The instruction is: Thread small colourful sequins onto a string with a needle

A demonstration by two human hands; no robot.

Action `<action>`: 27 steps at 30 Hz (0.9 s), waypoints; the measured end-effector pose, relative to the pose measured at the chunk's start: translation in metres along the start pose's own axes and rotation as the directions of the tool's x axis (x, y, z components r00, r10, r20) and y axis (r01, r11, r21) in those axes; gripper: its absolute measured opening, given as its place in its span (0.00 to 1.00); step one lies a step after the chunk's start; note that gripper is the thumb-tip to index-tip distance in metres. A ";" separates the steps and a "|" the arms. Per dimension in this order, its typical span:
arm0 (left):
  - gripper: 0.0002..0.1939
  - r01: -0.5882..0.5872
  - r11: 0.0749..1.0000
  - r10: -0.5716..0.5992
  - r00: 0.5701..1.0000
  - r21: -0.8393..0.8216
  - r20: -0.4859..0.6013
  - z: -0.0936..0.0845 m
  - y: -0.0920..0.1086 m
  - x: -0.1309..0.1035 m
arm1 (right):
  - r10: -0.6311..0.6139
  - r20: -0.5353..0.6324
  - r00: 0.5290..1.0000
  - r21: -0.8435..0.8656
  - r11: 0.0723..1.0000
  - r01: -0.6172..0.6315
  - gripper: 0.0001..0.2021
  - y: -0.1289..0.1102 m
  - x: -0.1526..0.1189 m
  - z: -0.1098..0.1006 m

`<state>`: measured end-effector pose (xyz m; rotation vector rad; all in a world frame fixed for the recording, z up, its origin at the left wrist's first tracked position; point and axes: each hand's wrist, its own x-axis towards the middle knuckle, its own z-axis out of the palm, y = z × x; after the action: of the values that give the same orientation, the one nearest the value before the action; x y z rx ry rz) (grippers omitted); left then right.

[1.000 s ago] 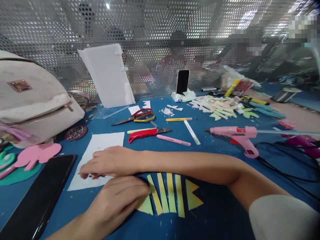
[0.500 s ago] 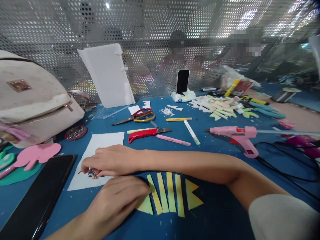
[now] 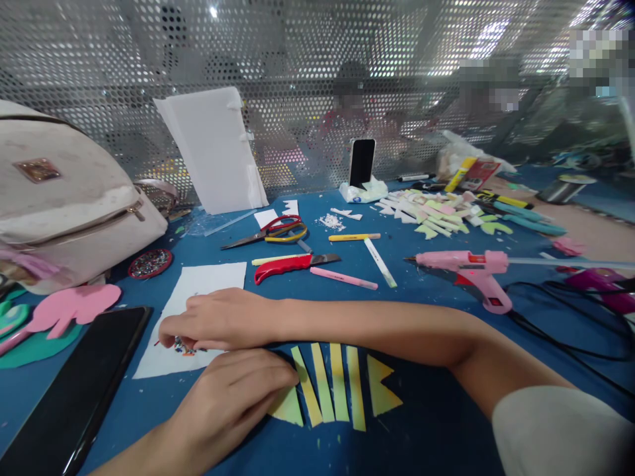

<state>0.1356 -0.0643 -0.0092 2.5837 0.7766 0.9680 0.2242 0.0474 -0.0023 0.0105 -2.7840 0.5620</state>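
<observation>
My right arm crosses the picture, and my right hand (image 3: 218, 319) is bent over a small heap of shiny beads (image 3: 186, 347) on a white sheet of paper (image 3: 198, 279). Its fingers are curled in a pinch; the tips and anything between them are hidden. Below it, my left hand (image 3: 238, 395) rests with fingers closed together on a rounded yellow-green piece (image 3: 288, 408), partly covering it. Right of that lie several yellow-green strips (image 3: 340, 383) side by side with gaps between, then a notched tail-shaped piece (image 3: 381, 387).
Beyond my arm lie a red-handled knife (image 3: 288, 266), scissors (image 3: 278, 233), markers (image 3: 344, 278) and a pink glue gun (image 3: 471, 264) with cables. A black phone (image 3: 74, 390) and backpack (image 3: 74, 192) are at left. Cut scraps (image 3: 436, 210) pile at back right.
My right hand has shifted very slightly left over the beads. My left hand and the yellow-green pieces stay where they were.
</observation>
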 end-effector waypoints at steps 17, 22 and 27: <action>0.11 -0.017 1.000 0.017 1.000 0.022 -0.004 0.002 -0.001 -0.003 | -0.061 0.085 0.995 -0.300 0.950 0.084 0.10 -0.005 0.011 0.004; 0.11 -0.024 1.000 0.024 1.000 0.012 0.007 0.002 -0.001 -0.002 | -0.096 0.118 0.988 -0.463 0.875 0.141 0.16 -0.013 0.010 0.002; 0.10 -0.034 0.999 0.034 0.999 0.005 0.008 0.001 0.001 -0.002 | -0.108 0.128 0.986 -0.509 0.846 0.158 0.17 -0.011 0.010 0.006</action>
<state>0.1355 -0.0658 -0.0106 2.6113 0.7370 0.9666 0.2133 0.0354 0.0000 0.1163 -2.9032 -0.2436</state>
